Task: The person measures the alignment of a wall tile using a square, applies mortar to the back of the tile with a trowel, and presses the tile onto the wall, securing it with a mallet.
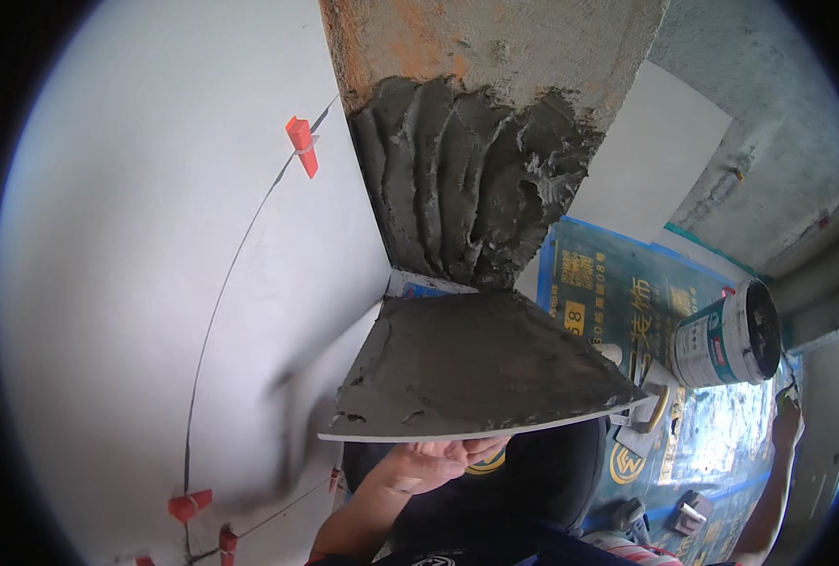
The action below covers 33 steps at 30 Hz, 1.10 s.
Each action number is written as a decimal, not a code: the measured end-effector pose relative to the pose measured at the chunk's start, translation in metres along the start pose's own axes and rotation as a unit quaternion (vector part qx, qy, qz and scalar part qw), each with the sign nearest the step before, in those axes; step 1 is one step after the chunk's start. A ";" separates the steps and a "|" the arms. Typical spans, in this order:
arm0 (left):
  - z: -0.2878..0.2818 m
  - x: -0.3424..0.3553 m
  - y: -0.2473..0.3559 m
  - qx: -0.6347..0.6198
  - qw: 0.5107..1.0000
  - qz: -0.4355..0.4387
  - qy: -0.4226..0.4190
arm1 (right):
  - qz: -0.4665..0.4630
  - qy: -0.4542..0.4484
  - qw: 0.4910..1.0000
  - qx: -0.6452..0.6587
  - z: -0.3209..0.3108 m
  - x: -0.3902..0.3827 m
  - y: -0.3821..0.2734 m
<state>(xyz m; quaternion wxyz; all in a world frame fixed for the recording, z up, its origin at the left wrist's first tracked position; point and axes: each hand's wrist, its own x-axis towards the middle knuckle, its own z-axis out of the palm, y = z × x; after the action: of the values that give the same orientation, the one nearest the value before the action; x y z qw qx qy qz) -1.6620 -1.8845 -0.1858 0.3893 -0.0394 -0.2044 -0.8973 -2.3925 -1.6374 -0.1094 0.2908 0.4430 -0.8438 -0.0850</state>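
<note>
My left hand [429,464] holds a large tile [486,363] from beneath, fingers at its near edge. The tile's upward face is coated with grey mortar, and its thin white edge shows. Beyond it, wet mortar [467,179] with long ridges covers the lower part of a rough wall strip [523,38]. Out at the far right my right hand [788,422] is closed, low beside a white bucket [712,344]. A thin dark shank sticks up from that hand; the kind of tool cannot be made out.
White tiles on the left wall [108,236] have red wedges [302,147] in their joints. A flat trowel [648,415] lies on the printed floor sheet [618,269], with small grey tools [691,514] nearer me. A white panel [655,156] stands behind the sheet.
</note>
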 end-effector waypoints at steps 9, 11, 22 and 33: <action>0.028 0.016 0.012 0.071 0.990 0.032 0.120 | -0.120 -0.296 0.947 -0.022 0.043 0.078 -0.035; 0.033 0.027 0.014 0.093 0.988 0.036 0.119 | -0.109 -0.349 0.931 -0.010 0.044 0.097 -0.053; 0.035 0.059 0.026 0.158 0.981 0.032 0.109 | -0.177 -0.168 0.841 0.483 -0.062 0.092 -0.278; 0.044 0.096 0.062 0.326 0.917 -0.017 0.231 | -0.239 0.047 0.679 0.693 -0.160 0.094 -0.475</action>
<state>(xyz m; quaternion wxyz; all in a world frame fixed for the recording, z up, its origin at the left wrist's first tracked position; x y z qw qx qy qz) -1.6877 -1.9709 -0.1029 0.4019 0.3014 -0.3908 -0.7713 -2.0118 -1.9759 -0.1298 -0.0901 0.7078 -0.5123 0.4779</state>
